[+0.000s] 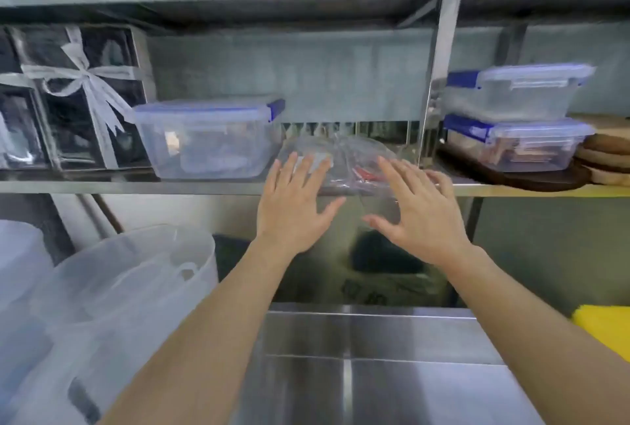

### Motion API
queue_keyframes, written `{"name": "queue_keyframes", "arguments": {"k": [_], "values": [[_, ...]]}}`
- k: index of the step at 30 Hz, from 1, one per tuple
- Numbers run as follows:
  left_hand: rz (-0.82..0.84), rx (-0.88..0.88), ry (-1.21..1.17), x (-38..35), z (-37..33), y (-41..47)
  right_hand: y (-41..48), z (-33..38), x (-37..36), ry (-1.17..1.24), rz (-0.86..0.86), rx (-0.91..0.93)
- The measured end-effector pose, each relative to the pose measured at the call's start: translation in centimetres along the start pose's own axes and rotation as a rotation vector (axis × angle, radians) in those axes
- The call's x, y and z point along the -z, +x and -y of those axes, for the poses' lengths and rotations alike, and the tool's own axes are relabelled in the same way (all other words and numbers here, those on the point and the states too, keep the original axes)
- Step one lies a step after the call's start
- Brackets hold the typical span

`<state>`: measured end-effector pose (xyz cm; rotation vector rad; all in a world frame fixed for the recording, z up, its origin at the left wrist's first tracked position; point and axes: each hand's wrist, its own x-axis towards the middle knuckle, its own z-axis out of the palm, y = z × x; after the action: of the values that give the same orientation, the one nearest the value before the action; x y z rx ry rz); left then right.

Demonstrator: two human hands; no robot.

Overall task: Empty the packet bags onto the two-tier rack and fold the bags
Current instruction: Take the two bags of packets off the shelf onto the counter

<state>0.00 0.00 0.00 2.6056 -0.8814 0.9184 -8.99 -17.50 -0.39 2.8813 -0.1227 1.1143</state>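
Note:
A clear plastic packet bag (pixel 347 159) with something red inside lies on the lower tier of the steel rack (pixel 204 187), at its front edge. My left hand (pixel 295 199) is spread flat, its fingertips touching the bag's left side. My right hand (pixel 417 210) is spread too, fingers against the bag's right side, and part of the bag hangs below the shelf edge between my thumbs. Neither hand curls round the bag.
A clear lidded box with blue clips (pixel 208 138) stands left of the bag, beside a dark gift box with a white ribbon (pixel 75 97). Two stacked clip boxes (pixel 518 118) and wooden boards (pixel 603 155) sit right. A translucent bin (pixel 112 305) and yellow cloth (pixel 603 325) flank the steel counter (pixel 375 373).

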Motion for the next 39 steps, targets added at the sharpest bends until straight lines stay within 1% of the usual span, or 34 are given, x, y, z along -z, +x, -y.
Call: {"name": "queue_keyframes", "arguments": {"k": [1, 3, 6, 9, 11, 13, 16, 21, 24, 29, 33, 37, 39], "values": [[0.019, -0.005, 0.04, -0.6, 0.0, 0.0, -0.1, -0.1, -0.5, -0.011, 0.006, 0.024], [-0.003, -0.023, 0.127, -2.3, 0.3, -0.1, -0.5, -0.5, -1.7, -0.034, -0.041, 0.087], [-0.113, -0.01, 0.201, -4.0, 0.5, -0.7, -1.1, -1.0, -3.0, -0.091, -0.07, 0.12], [-0.244, 0.041, 0.304, -4.5, 0.4, -0.3, -0.7, -1.9, -3.5, -0.194, -0.132, 0.098], [-0.281, 0.041, 0.361, -4.4, 0.2, 0.1, -0.3, -2.4, -3.7, -0.227, -0.175, 0.095], [-0.302, 0.034, 0.398, -4.0, 0.1, 0.6, 0.0, -2.6, -3.8, -0.256, -0.265, 0.11], [-0.309, 0.026, 0.377, -3.2, 0.2, 1.4, 0.4, -2.6, -3.8, -0.277, -0.393, 0.138], [-0.401, -0.101, 0.354, -1.6, 0.7, 1.9, 1.3, -2.4, -3.3, -0.31, -0.337, 0.131], [-0.398, -0.148, 0.369, -0.3, 1.3, 2.3, 1.5, -2.0, -2.0, -0.295, -0.309, 0.128], [-0.384, -0.169, 0.371, 3.6, 1.8, 2.1, 1.8, -0.9, 2.9, -0.278, -0.271, 0.145], [-0.365, -0.131, 0.249, 8.8, 1.3, 1.7, 1.4, -0.6, 7.0, -0.19, -0.266, 0.139], [-0.331, -0.139, 0.096, 14.8, 0.0, 0.5, 0.6, -0.1, 12.2, -0.109, -0.301, 0.069], [-0.301, -0.145, 0.064, 17.5, -0.7, -0.8, -0.3, 0.3, 15.1, -0.095, -0.281, 0.038]]}}
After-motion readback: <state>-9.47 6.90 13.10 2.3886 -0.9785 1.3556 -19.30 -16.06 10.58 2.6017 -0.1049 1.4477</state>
